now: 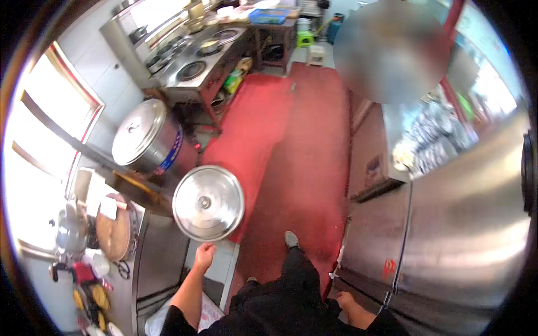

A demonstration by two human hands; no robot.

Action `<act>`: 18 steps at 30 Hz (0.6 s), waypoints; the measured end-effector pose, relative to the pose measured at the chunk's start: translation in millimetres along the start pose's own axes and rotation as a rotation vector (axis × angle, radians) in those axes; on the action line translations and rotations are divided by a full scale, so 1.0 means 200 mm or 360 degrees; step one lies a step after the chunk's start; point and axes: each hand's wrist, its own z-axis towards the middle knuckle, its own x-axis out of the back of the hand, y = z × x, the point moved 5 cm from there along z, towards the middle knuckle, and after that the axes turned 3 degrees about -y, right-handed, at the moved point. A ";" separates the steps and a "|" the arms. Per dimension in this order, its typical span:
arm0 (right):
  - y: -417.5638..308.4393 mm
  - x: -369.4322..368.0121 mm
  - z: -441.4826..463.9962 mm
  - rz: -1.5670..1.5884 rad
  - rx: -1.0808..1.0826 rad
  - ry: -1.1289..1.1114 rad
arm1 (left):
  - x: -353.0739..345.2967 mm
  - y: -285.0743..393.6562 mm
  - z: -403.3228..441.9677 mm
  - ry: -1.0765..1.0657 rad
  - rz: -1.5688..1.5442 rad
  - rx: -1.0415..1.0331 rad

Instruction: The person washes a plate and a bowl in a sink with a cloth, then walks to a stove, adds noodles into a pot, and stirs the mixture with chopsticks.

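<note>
My left hand (205,255) hangs in front of me with its fingers curled in, and nothing shows in it. Just beyond it is a round, shiny metal lid (218,218) with a small knob, close to the fingers; whether they touch I cannot tell. What stands under the lid is hidden. My right hand (346,303) is low beside my dark clothing, near the steel cabinet doors (372,235). Its fingers are mostly hidden and blurred.
Red matting (308,151) runs ahead between the two sides. On the left are a large lidded steel pot (175,143), a stove counter (199,75) and a round wooden board (112,235). A blue tray (269,17) is at the back. A person stands at the right.
</note>
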 end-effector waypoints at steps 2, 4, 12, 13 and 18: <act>-0.02 0.32 0.20 0.0405 -0.0161 -0.0011 | -0.02 0.02 -0.07 0.0159 -0.0196 0.0192; -0.19 0.73 0.44 0.0349 0.0030 0.0160 | -0.05 0.02 -0.18 0.0080 0.0111 0.0368; -1.30 1.77 0.89 0.0287 0.0280 -0.0142 | 0.04 -0.56 -1.00 0.0402 0.0021 0.1189; -1.45 1.79 0.90 -0.0080 0.0531 -0.0089 | 0.02 -0.64 -1.13 0.0582 -0.0008 0.1153; -2.11 1.66 0.81 -0.0618 0.0559 -0.0377 | -0.12 -0.70 -1.63 0.0588 -0.0330 0.1563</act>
